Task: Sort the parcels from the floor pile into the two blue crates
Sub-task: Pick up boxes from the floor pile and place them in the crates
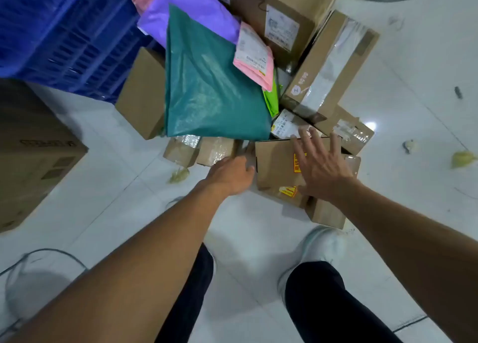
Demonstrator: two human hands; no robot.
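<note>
A small brown box with yellow-red stickers lies nearest on the floor. Behind it a teal mailer, purple mailer and pink mailer overlap larger cartons, beside a blue crate.

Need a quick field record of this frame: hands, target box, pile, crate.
target: stickered box, cardboard with yellow-red stickers, on the floor at the near edge of the pile
left hand: at the box's left edge; grip unclear
right hand: fingers spread over the box's top
pile: teal mailer, purple mailer and pink mailer lying over cardboard boxes
blue crate: upper left, beside the pile; only one in view
floor: white tiles
</note>
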